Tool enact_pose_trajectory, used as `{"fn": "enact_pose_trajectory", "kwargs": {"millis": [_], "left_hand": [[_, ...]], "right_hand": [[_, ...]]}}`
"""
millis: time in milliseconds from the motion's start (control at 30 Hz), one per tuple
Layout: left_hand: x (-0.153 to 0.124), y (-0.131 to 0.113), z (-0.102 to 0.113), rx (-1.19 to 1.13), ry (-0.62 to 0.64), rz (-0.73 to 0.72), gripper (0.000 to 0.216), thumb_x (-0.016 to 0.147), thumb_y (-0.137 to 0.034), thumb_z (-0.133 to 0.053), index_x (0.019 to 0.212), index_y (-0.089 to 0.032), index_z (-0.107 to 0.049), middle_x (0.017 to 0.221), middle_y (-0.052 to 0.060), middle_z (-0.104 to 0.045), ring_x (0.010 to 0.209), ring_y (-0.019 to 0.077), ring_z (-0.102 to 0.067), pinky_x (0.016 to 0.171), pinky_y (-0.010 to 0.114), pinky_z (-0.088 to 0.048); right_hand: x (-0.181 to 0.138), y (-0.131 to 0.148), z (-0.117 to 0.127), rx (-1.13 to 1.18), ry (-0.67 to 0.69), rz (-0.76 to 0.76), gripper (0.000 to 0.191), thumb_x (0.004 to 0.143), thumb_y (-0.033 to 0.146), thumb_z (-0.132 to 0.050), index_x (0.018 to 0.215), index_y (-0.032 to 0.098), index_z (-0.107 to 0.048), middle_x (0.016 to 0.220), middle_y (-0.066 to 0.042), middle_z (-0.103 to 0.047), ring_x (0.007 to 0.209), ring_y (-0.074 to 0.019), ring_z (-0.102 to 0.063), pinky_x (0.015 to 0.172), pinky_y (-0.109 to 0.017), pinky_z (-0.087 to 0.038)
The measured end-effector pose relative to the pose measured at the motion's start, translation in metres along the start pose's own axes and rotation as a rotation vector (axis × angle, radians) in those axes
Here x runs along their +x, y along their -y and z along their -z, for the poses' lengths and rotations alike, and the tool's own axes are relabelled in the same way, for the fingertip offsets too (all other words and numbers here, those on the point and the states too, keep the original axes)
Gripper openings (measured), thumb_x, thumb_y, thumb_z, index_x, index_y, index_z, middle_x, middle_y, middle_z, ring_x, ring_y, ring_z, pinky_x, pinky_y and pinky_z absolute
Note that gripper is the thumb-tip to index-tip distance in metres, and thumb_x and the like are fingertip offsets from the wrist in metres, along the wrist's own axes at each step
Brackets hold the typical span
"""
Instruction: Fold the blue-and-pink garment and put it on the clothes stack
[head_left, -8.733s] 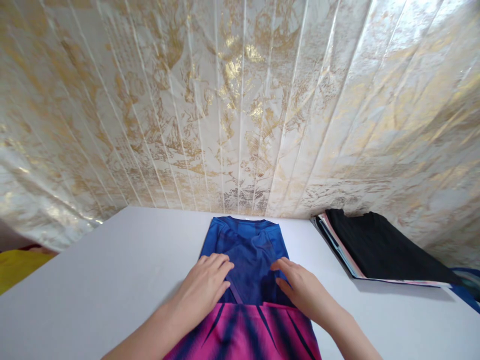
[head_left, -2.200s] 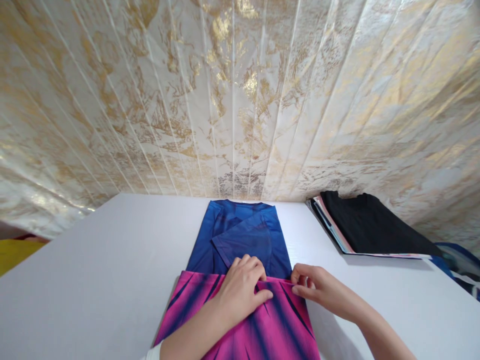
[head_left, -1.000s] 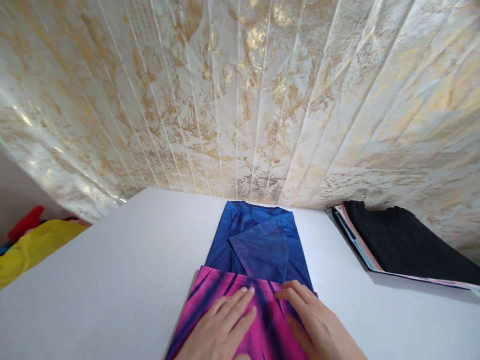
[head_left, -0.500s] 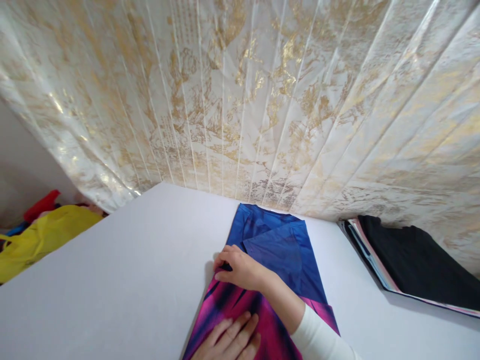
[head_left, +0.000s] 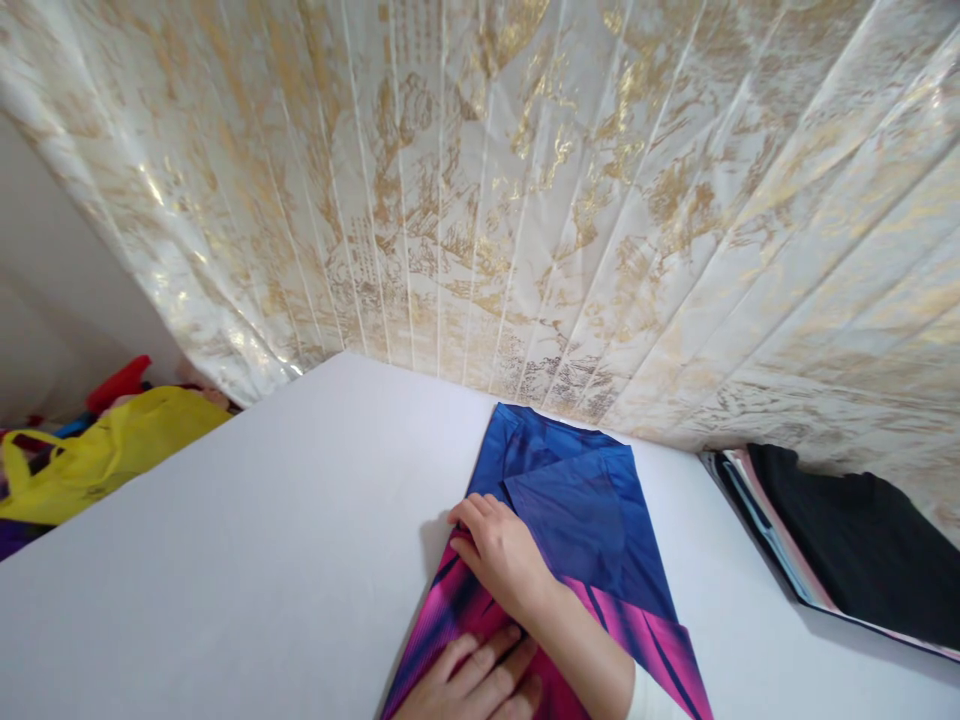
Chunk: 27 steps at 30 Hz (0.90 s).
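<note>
A folded blue and pink shirt [head_left: 637, 540] lies on the white table, its neckline toward the curtain and a sleeve folded across its blue upper part. My right hand [head_left: 499, 550], crossing over from the right, has its fingers and thumb closed at the shirt's left edge, where blue meets pink. Below it, my left hand [head_left: 476, 680] rests flat on the pink part with its fingers spread. The lower end of the shirt is cut off by the frame, and my right forearm covers part of it.
A stack of folded clothes [head_left: 855, 540] with a black shirt on top sits at the table's right. Beyond the left edge of the white table [head_left: 285, 540] lies a yellow bag [head_left: 127, 440] with a red item behind it. A white and gold curtain [head_left: 480, 200] hangs along the back.
The view has shifted slightly, so things appear further right. My right hand's fingers have drawn closer together at the shirt's left edge. My left hand still presses on the pink part.
</note>
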<state>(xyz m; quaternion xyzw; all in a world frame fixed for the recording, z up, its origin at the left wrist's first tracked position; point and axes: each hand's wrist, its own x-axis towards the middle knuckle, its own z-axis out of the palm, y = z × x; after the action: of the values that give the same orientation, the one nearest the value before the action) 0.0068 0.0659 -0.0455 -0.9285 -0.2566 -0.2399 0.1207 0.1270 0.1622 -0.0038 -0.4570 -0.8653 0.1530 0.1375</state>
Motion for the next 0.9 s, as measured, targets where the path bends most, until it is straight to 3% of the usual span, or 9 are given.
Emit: {"fn": "enact_pose_trajectory", "kwargs": {"millis": [67, 133, 267, 400, 500, 600, 900], "left_hand": [[-0.002, 0.006, 0.011, -0.152, 0.04, 0.113, 0.019, 0.099, -0.027, -0.042, 0.107, -0.024, -0.059, 0.114, -0.002, -0.066, 0.1, 0.0146, -0.058, 0.086, 0.023, -0.044], [-0.009, 0.017, 0.023, -0.27, 0.077, 0.34, 0.016, 0.097, -0.024, -0.043, 0.102, -0.023, -0.058, 0.104, 0.001, -0.065, 0.095, 0.0165, -0.059, 0.086, 0.025, -0.044], [-0.03, 0.042, 0.037, -0.294, 0.147, 0.74, 0.022, 0.091, -0.013, -0.038, 0.085, -0.023, -0.056, 0.088, 0.002, -0.059, 0.084, 0.0195, -0.055, 0.074, 0.03, -0.043], [-0.038, 0.055, 0.037, -0.281, 0.276, 0.828, 0.019, 0.087, -0.014, -0.043, 0.078, -0.023, -0.057, 0.084, 0.002, -0.059, 0.082, 0.0207, -0.053, 0.072, 0.032, -0.038], [-0.028, 0.056, 0.034, -0.308, 0.328, 0.847, 0.016, 0.085, -0.016, -0.047, 0.078, -0.023, -0.059, 0.083, 0.001, -0.059, 0.082, 0.0204, -0.053, 0.074, 0.032, -0.038], [-0.018, 0.06, 0.026, -0.34, 0.344, 0.835, 0.014, 0.081, -0.015, -0.048, 0.075, -0.022, -0.059, 0.079, 0.001, -0.059, 0.08, 0.0204, -0.053, 0.073, 0.031, -0.037], [-0.019, 0.083, -0.001, -0.442, 0.342, 0.83, 0.02, 0.082, -0.03, -0.045, 0.078, -0.022, -0.063, 0.073, 0.001, -0.058, 0.073, 0.0206, -0.053, 0.069, 0.029, -0.039]], "right_hand": [[-0.012, -0.001, 0.007, 0.017, -0.055, 0.002, 0.021, 0.083, 0.009, -0.057, 0.1, 0.02, -0.06, 0.1, -0.005, -0.064, 0.093, -0.0212, -0.057, 0.084, -0.033, -0.045], [-0.034, -0.01, 0.018, 0.059, -0.099, 0.002, 0.025, 0.084, 0.008, -0.053, 0.105, 0.021, -0.059, 0.104, -0.005, -0.063, 0.096, -0.0216, -0.056, 0.087, -0.035, -0.045], [-0.108, -0.06, 0.04, 0.121, -0.262, -0.131, 0.022, 0.09, 0.019, -0.044, 0.105, 0.024, -0.058, 0.103, -0.005, -0.063, 0.098, -0.0201, -0.059, 0.086, -0.033, -0.048], [-0.198, -0.131, 0.051, 0.071, -0.409, -0.435, 0.022, 0.087, 0.037, -0.045, 0.093, 0.025, -0.062, 0.081, -0.004, -0.065, 0.071, -0.0188, -0.063, 0.062, -0.028, -0.051], [-0.245, -0.156, 0.049, 0.075, -0.333, -0.551, 0.023, 0.08, 0.043, -0.051, 0.082, 0.026, -0.065, 0.076, -0.004, -0.066, 0.066, -0.0194, -0.063, 0.06, -0.029, -0.05], [-0.257, -0.149, 0.042, 0.135, -0.266, -0.592, 0.023, 0.08, 0.043, -0.05, 0.078, 0.024, -0.065, 0.075, -0.004, -0.065, 0.069, -0.0202, -0.061, 0.065, -0.031, -0.049], [-0.23, -0.127, 0.037, 0.196, -0.274, -0.605, 0.017, 0.082, 0.03, -0.049, 0.072, 0.023, -0.06, 0.078, -0.003, -0.061, 0.078, -0.0211, -0.053, 0.074, -0.034, -0.042]]}}
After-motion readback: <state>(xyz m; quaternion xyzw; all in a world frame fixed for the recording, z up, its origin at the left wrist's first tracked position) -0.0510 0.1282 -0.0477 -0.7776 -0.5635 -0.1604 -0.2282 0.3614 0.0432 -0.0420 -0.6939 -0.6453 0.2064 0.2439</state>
